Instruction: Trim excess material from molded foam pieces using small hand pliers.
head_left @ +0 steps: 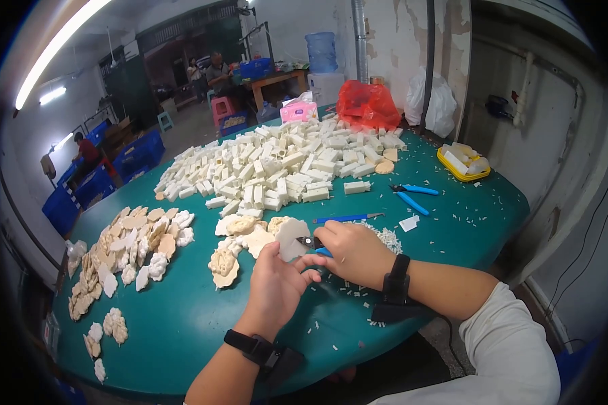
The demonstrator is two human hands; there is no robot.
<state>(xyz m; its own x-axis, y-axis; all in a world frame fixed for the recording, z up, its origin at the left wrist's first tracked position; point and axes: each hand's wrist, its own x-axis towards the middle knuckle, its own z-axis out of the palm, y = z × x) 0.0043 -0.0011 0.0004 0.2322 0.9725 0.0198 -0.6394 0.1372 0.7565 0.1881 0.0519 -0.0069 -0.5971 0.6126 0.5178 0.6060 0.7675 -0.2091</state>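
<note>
In my left hand I hold a flat, pale plastic piece with a wavy edge, pinched upright between thumb and fingers. My right hand is closed round a small pair of cutting nippers with dark jaws and blue handles. The jaws meet the right edge of the piece; whether they bite into it I cannot tell. Just beyond my left hand lie several similar cream pieces, some with bumpy relief. A blue pen-shaped tool rests beyond my right hand, and small white offcuts lie beside it.
The green table bears a large heap of cream rectangular blocks and a left-hand pile of wavy pieces. Farther right are blue-handled pliers, a yellow tray and a red plastic bag. A pink box stands behind.
</note>
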